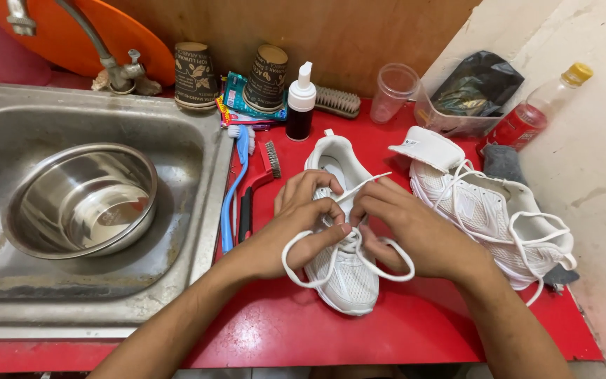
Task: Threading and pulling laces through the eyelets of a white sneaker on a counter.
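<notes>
Head view. Left hand and right hand meet over a white sneaker lying toe-down at centre on the red counter; the fingers of both are curled closed, pinching the white lace, which loops out at 7 and 5 o'clock. A second sneaker lies at 3 o'clock. At 9 o'clock, a steel bowl sits in the sink; brushes lie between.
</notes>
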